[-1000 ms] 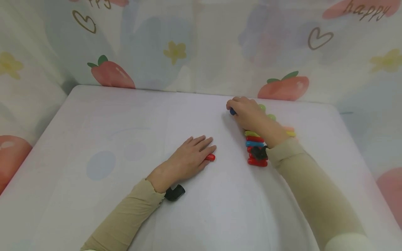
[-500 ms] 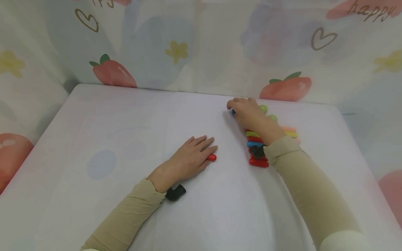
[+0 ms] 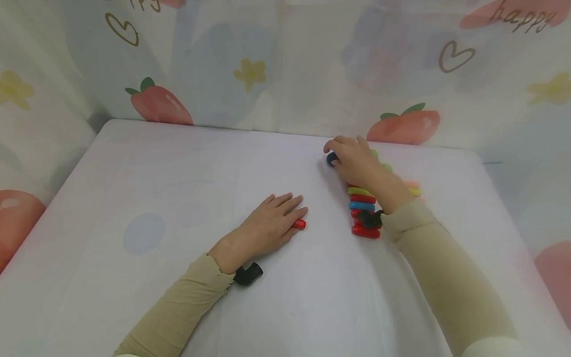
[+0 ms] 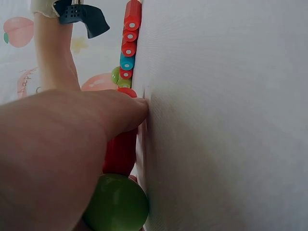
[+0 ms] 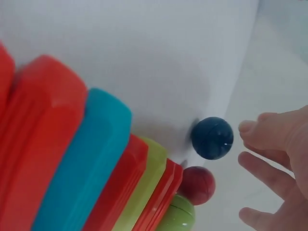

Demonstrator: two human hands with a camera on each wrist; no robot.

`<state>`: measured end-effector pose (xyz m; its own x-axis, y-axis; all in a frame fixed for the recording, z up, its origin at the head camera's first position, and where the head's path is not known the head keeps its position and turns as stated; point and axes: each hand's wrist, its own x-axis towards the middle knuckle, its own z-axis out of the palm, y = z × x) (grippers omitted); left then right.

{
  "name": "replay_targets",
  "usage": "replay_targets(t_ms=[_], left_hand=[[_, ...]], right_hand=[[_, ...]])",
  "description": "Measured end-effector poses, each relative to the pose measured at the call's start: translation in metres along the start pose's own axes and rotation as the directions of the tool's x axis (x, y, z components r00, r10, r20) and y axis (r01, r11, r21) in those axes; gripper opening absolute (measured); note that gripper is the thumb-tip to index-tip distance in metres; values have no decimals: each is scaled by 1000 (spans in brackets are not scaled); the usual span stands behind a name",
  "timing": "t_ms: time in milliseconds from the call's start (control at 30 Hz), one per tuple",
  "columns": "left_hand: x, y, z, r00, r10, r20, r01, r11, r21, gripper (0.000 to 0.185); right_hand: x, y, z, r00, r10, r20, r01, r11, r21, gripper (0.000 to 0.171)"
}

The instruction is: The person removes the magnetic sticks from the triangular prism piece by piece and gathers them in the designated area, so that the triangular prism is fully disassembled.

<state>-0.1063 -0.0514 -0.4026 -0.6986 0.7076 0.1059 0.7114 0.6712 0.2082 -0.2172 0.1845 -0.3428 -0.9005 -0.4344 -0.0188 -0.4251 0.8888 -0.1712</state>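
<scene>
Fingers spread, my left hand rests palm-down over a red plastic stick, whose end pokes out by the thumb. In the left wrist view the thumb lies across that stick, with a green ball beside it near the palm. Toward the back of the table my right hand hovers by a dark blue ball. Seen from the right wrist, its fingers are parted and stand apart from the blue ball. A dark red ball and a light green ball sit close to it.
Several sticks lie side by side under my right forearm, among them a red stick, a blue stick and a yellow-green stick. Right of the wrist lie a peach stick and a yellow one. A patterned curtain borders the white table.
My right hand's fingers have lifted and spread away from the dark blue ball, which shows more than before. The left hand has stayed in place.
</scene>
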Motion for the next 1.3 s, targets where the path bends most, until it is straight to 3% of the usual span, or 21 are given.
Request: replay_targets(t_ms=[467,633,900,1300], left_hand=[[-1,-1,2,999,9,-37,-10,1000,-11,41],[0,0,1,1000,-5,-3,5,1000,2,43],[0,2,-2,1000,-10,26,10,1000,1,45],[0,1,-1,1000,6,16,-6,1000,24,47]], right_hand=[[-29,-22,0,982,-123,-146,133,990,57,27],[-42,-31,2,972,-162,-168,176,982,69,27],[-65,-41,11,975,-150,-167,170,979,116,30],[-92,-60,30,970,-128,-207,179,951,252,31]])
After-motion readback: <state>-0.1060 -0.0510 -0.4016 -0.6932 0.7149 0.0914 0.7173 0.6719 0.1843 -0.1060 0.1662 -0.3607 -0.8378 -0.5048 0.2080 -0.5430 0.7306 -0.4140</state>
